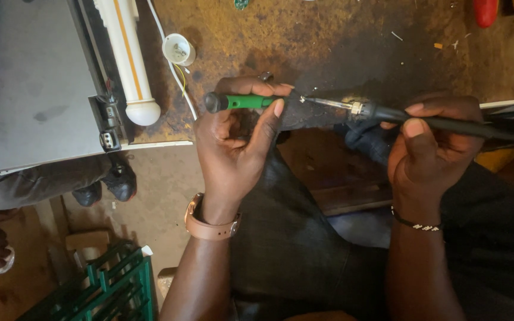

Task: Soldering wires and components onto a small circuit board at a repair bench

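Above the worn desk, left hand pinches a light, stiff green-handled screwdriver; right hand grips a rigid soldering iron by its handle, clear of the metal tip.

Screwdriver at 9 o'clock of soldering iron, tips meeting above desk; tube at 10 o'clock; crate on floor, 7 o'clock.
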